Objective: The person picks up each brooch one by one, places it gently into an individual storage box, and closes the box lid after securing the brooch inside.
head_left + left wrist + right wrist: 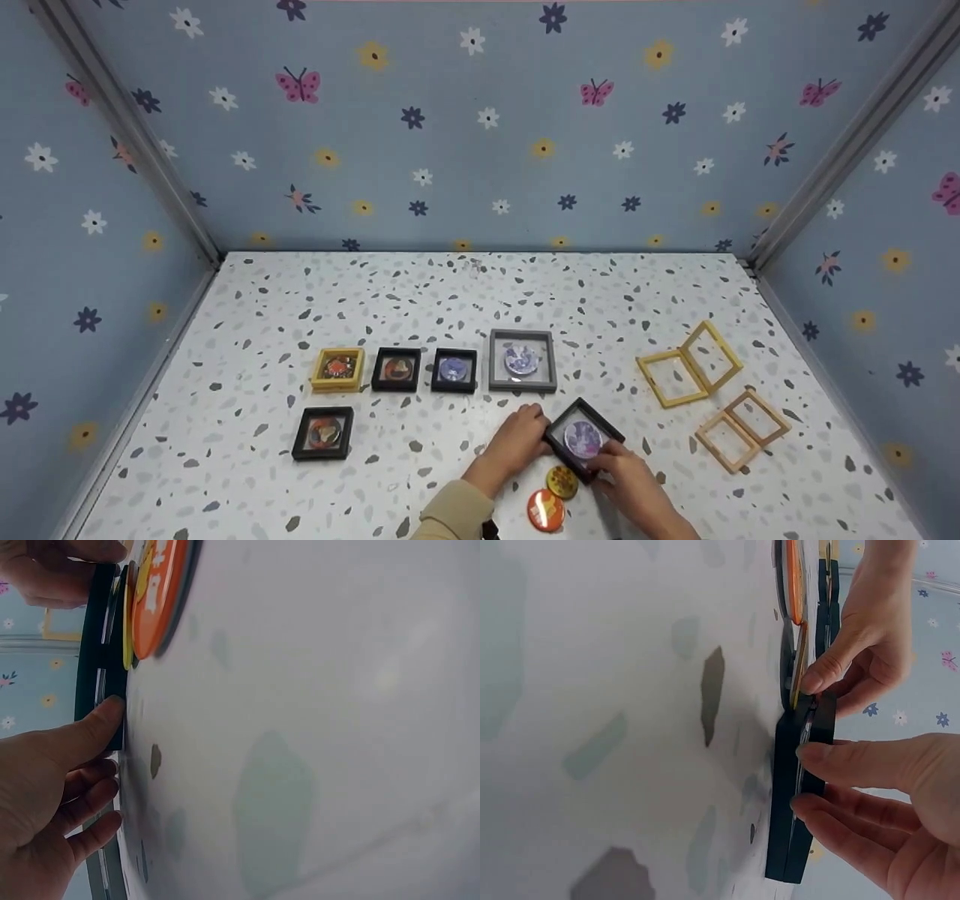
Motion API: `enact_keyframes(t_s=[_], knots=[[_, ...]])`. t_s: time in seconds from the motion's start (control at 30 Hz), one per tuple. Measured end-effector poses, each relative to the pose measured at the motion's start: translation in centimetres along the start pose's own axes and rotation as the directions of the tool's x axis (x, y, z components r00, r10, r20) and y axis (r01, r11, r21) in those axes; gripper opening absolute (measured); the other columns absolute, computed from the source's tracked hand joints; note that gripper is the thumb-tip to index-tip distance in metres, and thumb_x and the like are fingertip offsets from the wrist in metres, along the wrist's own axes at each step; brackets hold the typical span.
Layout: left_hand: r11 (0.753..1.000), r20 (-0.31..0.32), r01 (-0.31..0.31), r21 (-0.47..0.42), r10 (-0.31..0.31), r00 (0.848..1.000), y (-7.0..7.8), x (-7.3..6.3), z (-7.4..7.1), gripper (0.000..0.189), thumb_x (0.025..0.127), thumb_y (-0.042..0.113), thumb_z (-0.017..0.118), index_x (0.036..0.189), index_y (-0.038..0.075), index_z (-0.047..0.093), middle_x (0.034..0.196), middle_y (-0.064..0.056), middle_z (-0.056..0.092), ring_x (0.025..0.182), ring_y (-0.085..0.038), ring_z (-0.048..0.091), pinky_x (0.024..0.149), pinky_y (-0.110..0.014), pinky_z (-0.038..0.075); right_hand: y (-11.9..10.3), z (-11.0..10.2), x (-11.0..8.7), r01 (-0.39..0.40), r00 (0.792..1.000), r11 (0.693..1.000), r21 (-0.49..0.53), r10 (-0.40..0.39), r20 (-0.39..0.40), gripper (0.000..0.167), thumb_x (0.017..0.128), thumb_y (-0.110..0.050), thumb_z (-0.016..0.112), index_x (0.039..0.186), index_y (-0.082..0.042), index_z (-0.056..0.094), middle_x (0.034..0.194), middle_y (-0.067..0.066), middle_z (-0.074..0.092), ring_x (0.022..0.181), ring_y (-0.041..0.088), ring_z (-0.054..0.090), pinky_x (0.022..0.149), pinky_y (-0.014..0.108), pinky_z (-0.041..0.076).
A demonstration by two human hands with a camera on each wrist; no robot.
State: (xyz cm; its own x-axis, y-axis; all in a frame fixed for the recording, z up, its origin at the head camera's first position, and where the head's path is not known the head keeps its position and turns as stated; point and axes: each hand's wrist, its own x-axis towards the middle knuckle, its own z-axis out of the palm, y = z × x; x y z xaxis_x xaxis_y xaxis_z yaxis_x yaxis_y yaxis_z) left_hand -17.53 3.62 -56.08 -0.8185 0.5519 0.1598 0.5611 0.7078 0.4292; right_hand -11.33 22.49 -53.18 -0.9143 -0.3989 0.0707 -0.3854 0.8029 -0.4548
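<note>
A black square display frame (556,436) with a round purple-and-white badge (583,439) behind its clear film lies turned cornerwise between both hands. My left hand (517,441) pinches its left corner, the thumb (103,720) on the side edge. From the other side my right hand (628,480) grips the lower right edge, thumb and fingertips at the seam between the frame's two halves, as the right wrist view shows. Just below the frame lie a yellow round badge (562,482) and an orange round badge (546,511), their edges overlapping.
Beyond the hands stand a grey frame (553,367), two small black frames (475,375) (396,388) and a yellow frame (337,387), each holding a badge. Another black frame (321,454) lies nearer at left. Open yellow (694,377) and wooden (744,435) frames lie at right. Patterned walls (480,180) enclose the table.
</note>
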Motion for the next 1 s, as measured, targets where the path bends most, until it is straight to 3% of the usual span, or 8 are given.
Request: enact_keyframes(t_s=[0.23, 0.47, 0.57, 0.77, 0.87, 1.0], knots=[[0.995, -0.011, -0.037, 0.094, 0.039, 0.999, 0.4, -0.2, -0.4, 0.033, 0.071, 0.03, 0.07, 0.091, 0.005, 0.061, 0.088, -0.003, 0.051, 0.08, -0.017, 0.05, 0.073, -0.027, 0.043, 0.5, -0.7, -0.1, 0.087, 0.993, 0.995, 0.053, -0.09, 0.069, 0.028, 0.065, 0.006, 0.071, 0.09, -0.003, 0.065, 0.093, 0.008, 0.056, 0.077, 0.019, 0.057, 0.064, 0.028, 0.049], [0.978, -0.051, -0.118, 0.17, 0.128, 0.99, 1.2, -0.3, -1.5, 0.03, 0.074, 0.025, 0.068, 0.096, 0.007, 0.06, 0.097, -0.004, 0.051, 0.087, -0.016, 0.05, 0.075, -0.027, 0.043, 1.1, -3.1, 0.2, 0.107, 0.993, 0.994, 0.012, -0.108, 0.049, 0.027, 0.067, 0.004, 0.07, 0.092, 0.001, 0.062, 0.088, 0.006, 0.055, 0.071, 0.02, 0.056, 0.06, 0.028, 0.048], [0.955, -0.06, -0.19, 0.228, 0.209, 0.976, 1.4, -0.2, -1.8, 0.023, 0.075, 0.022, 0.067, 0.092, 0.009, 0.061, 0.096, -0.001, 0.053, 0.086, -0.014, 0.05, 0.073, -0.024, 0.043, 1.6, -4.2, 0.5, 0.08, 0.997, 0.996, -0.035, -0.08, 0.014, 0.025, 0.069, 0.001, 0.07, 0.093, 0.0, 0.062, 0.088, 0.005, 0.056, 0.072, 0.021, 0.057, 0.061, 0.029, 0.048], [0.881, -0.045, -0.353, 0.316, 0.386, 0.922, 1.5, 0.1, -1.8, 0.011, 0.077, 0.012, 0.061, 0.088, 0.012, 0.064, 0.093, 0.002, 0.056, 0.083, -0.01, 0.051, 0.069, -0.019, 0.041, 2.7, -6.3, 1.1, -0.028, 0.996, 0.992, -0.126, 0.017, -0.091, 0.023, 0.072, -0.005, 0.07, 0.094, -0.002, 0.063, 0.089, 0.007, 0.058, 0.074, 0.023, 0.058, 0.06, 0.032, 0.049], [0.851, -0.011, -0.389, 0.353, 0.42, 0.908, 1.7, 0.1, -1.6, 0.011, 0.079, 0.013, 0.059, 0.089, 0.013, 0.065, 0.092, 0.003, 0.057, 0.082, -0.009, 0.051, 0.068, -0.018, 0.04, 3.4, -7.3, 1.4, -0.094, 0.983, 0.984, -0.15, 0.068, -0.169, 0.023, 0.073, -0.006, 0.07, 0.095, -0.002, 0.063, 0.089, 0.009, 0.058, 0.074, 0.025, 0.059, 0.059, 0.035, 0.048], [0.83, 0.04, -0.408, 0.38, 0.426, 0.904, 1.8, 0.0, -1.3, 0.014, 0.079, 0.019, 0.062, 0.091, 0.016, 0.066, 0.091, 0.005, 0.058, 0.081, -0.008, 0.051, 0.068, -0.018, 0.039, 4.7, -8.6, 1.6, -0.147, 0.964, 0.974, -0.175, 0.101, -0.246, 0.026, 0.074, -0.007, 0.068, 0.098, 0.001, 0.062, 0.092, 0.015, 0.059, 0.074, 0.028, 0.059, 0.056, 0.037, 0.048]])
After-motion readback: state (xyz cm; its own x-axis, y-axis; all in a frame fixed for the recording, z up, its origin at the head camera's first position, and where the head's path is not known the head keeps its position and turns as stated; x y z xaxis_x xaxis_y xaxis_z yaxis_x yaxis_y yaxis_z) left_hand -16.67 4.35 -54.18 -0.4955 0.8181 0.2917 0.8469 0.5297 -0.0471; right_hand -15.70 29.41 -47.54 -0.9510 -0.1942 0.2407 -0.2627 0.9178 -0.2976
